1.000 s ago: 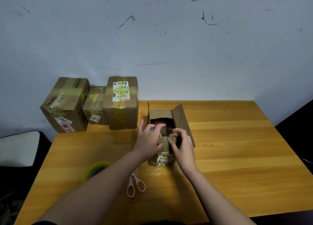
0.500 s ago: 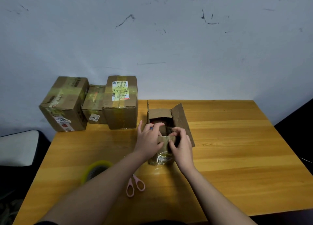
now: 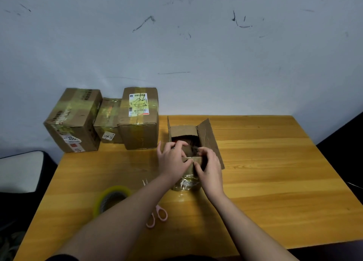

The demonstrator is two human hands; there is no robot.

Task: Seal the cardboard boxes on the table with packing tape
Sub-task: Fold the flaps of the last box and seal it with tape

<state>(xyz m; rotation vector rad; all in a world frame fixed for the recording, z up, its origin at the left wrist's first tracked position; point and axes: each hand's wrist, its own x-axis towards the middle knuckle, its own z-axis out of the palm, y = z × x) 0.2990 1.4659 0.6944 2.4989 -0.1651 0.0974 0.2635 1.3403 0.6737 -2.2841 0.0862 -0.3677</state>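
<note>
A small open cardboard box [image 3: 206, 135] stands in the middle of the wooden table [image 3: 275, 172], its far and right flaps up. My left hand [image 3: 172, 159] and my right hand [image 3: 209, 166] both grip the near flap at the box's front edge, fingers pinched on it. Shiny old tape shows on the box's front face under my hands. A yellowish roll of packing tape [image 3: 112, 198] lies at the near left, partly behind my left forearm. Pink-handled scissors [image 3: 157, 216] lie between my arms.
Three taped cardboard boxes stand at the back left against the wall: a large one [image 3: 72, 121], a small one [image 3: 108, 121] and a tall one [image 3: 140, 119] with a label. A pale chair seat [image 3: 17, 172] sits left of the table.
Both hands have stayed on the near flap of the open box, with only slight finger shifts. Nothing else has moved.
</note>
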